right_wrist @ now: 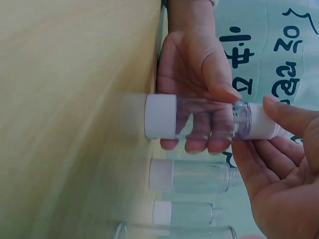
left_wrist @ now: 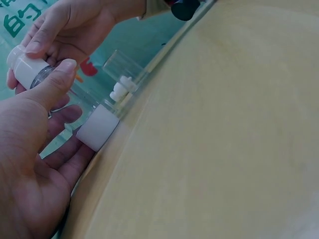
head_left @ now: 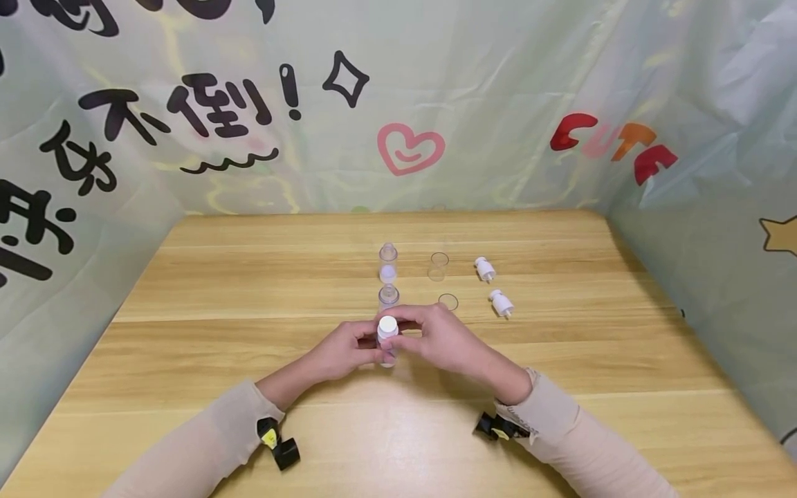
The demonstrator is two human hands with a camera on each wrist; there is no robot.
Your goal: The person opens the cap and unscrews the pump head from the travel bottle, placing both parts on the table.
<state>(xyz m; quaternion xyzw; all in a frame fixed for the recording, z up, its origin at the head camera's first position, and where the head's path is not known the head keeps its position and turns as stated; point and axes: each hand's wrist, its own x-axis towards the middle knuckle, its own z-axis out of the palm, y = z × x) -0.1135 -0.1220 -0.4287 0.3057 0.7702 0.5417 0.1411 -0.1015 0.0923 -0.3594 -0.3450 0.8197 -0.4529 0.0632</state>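
Note:
In the head view a clear bottle with a white base [right_wrist: 160, 116] stands upright in front of the person, its white pump top [head_left: 387, 325] on its neck. The left hand [head_left: 345, 349] holds the clear body, thumb on one side and fingers behind it in the right wrist view. The right hand [head_left: 442, 339] pinches the white pump top between thumb and fingers. In the right wrist view the pump top sits right at the clear threaded neck [right_wrist: 241, 120]. The white base is close over or on the wooden table [head_left: 249, 277].
Two similar open bottles stand in line behind the hands, a nearer bottle [head_left: 389, 294] and a farther bottle [head_left: 388, 261]. To their right are a clear cap [head_left: 438, 268], another clear cap [head_left: 447, 301] and two white pump tops [head_left: 485, 268]. Printed cloth [head_left: 486, 90] walls the table.

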